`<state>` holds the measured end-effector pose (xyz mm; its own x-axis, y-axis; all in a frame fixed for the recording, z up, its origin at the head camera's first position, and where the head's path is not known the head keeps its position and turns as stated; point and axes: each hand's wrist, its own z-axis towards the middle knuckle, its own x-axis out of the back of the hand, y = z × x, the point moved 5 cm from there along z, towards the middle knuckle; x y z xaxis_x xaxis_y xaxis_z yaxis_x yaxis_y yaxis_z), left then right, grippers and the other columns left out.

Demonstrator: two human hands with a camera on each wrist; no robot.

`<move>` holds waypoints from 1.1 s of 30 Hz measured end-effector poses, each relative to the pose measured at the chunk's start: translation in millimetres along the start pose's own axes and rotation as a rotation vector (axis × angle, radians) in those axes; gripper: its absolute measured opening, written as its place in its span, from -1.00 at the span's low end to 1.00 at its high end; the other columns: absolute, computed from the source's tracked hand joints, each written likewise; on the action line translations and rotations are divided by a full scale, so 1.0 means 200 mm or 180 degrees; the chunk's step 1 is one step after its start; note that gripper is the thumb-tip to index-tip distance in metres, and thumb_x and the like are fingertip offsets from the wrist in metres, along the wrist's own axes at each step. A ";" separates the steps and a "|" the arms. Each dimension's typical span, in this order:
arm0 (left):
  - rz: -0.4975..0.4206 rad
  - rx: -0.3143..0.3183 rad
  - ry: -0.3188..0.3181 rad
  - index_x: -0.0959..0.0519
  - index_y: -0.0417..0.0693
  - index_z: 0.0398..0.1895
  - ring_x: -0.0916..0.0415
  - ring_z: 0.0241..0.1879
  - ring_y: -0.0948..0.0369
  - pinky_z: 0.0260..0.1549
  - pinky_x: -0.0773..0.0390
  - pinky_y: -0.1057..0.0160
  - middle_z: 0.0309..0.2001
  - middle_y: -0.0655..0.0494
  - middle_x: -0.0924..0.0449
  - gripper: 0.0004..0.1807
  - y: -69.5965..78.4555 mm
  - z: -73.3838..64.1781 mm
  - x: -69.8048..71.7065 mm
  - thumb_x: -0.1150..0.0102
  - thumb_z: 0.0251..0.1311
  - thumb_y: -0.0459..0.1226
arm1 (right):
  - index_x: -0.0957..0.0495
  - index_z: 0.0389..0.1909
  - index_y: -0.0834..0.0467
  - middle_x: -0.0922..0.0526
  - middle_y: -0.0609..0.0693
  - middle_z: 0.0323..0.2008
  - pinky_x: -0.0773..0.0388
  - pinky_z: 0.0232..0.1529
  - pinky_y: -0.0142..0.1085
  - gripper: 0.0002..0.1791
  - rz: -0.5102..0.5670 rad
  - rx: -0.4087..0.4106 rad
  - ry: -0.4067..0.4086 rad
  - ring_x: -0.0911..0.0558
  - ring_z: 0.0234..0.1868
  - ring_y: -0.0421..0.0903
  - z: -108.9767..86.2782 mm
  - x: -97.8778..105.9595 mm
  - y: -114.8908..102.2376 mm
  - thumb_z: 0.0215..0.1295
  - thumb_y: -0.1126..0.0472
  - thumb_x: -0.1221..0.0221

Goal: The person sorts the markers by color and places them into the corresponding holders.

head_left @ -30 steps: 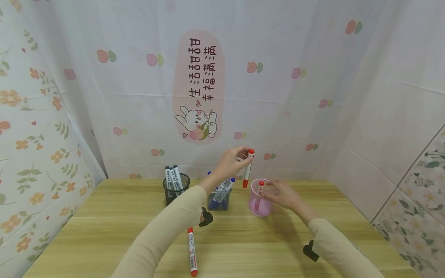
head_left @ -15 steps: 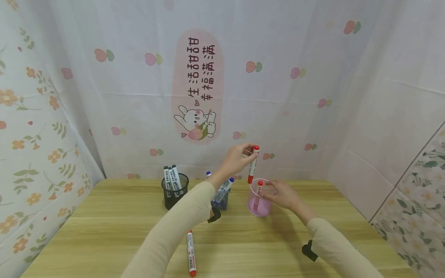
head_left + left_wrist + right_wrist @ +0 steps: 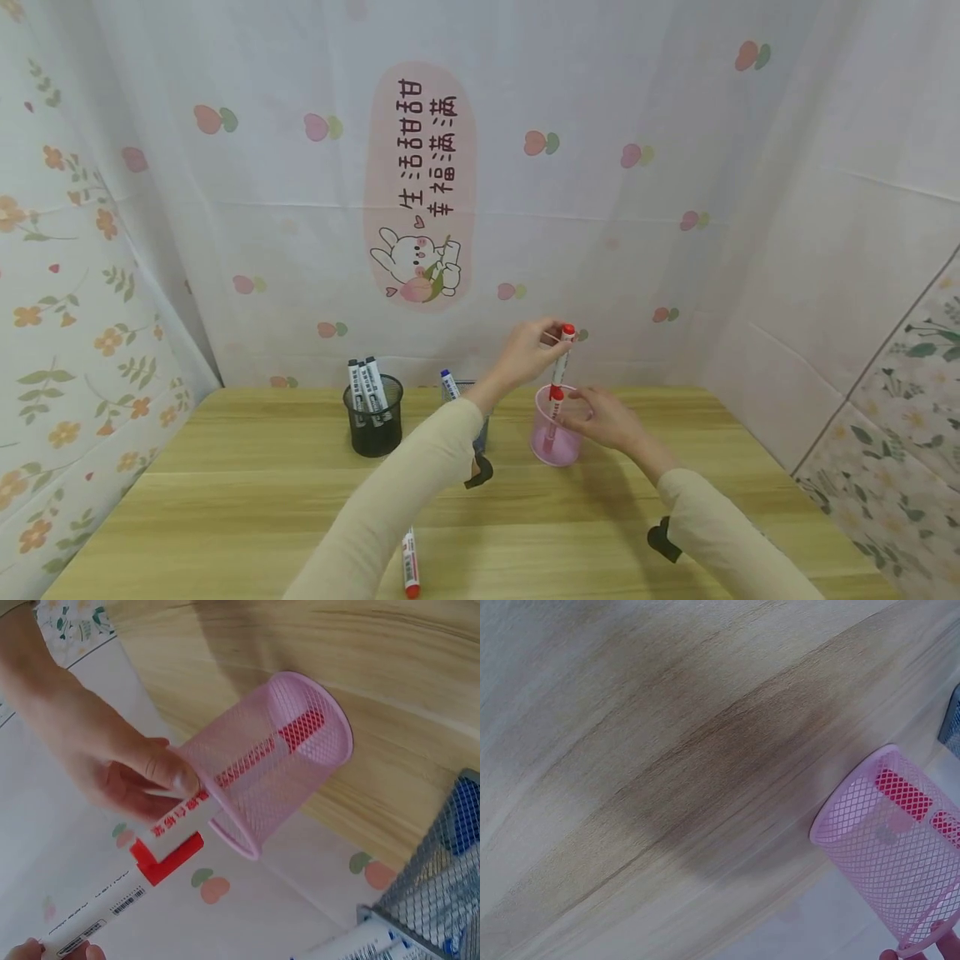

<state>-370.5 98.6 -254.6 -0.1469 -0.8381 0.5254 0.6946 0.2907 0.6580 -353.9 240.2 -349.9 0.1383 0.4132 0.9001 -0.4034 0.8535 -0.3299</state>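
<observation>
My left hand [image 3: 525, 354] pinches a white marker with red ends [image 3: 562, 363] near its top. It stands nearly upright at the mouth of a pink mesh pen cup [image 3: 557, 452]. Inside the cup leans another red whiteboard marker [image 3: 180, 823], its upper end sticking out past the rim. In the left wrist view, the red lower end of the held marker overlaps that upper end. My right hand [image 3: 606, 418] grips the cup's rim from the right, thumb at the edge; only its fingertips [image 3: 949, 945] show in the right wrist view.
A black mesh cup [image 3: 375, 433] with several black markers stands at the left. Between the cups is a grey mesh holder [image 3: 427, 877] with blue markers, partly behind my left arm. One more red marker [image 3: 410, 567] lies on the wooden table [image 3: 247, 500] in front.
My left hand has moved right, carrying the red marker from beside the pink cup to over its mouth. The right hand keeps its hold on the rim. The view has shifted slightly.
</observation>
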 end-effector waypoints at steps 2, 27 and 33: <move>0.0016 0.0015 -0.0023 -0.49 -0.20 -0.11 -0.52 -0.31 0.27 -0.29 -0.44 0.42 -0.23 0.07 -0.56 -0.74 -0.01 0.00 -0.02 -0.11 0.13 -0.29 | -0.43 -0.02 0.32 -0.45 0.26 -0.03 -0.34 -0.11 0.09 -0.41 0.0010 -0.0009 0.0000 -0.39 0.00 0.21 0.00 0.00 0.00 0.05 -0.03 -0.20; 0.0150 0.0251 -0.0343 -0.54 -0.16 -0.25 -0.46 -0.31 0.32 -0.30 -0.42 0.43 -0.35 0.15 -0.56 -0.85 -0.17 -0.13 -0.25 -0.12 0.12 -0.30 | -0.45 -0.03 0.28 -0.53 0.19 -0.15 -0.44 -0.22 0.02 -0.46 0.0045 0.0243 0.0089 -0.50 -0.15 0.17 0.01 0.01 -0.02 0.03 0.02 -0.23; 0.0293 0.0340 -0.0412 -0.55 -0.18 -0.31 -0.42 -0.42 0.32 -0.43 -0.40 0.47 -0.42 0.16 -0.52 -0.86 -0.20 -0.16 -0.26 -0.16 0.08 -0.30 | -0.49 -0.09 0.27 -0.50 0.22 -0.12 -0.40 -0.18 0.05 -0.45 -0.0060 0.0145 0.0079 -0.47 -0.10 0.18 0.00 0.01 -0.01 0.02 -0.06 -0.21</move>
<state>-368.2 115.1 -325.4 -0.1804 -0.7414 0.6464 0.6315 0.4165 0.6540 -352.8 238.2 -348.0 0.1685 0.4054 0.8985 -0.4413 0.8461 -0.2990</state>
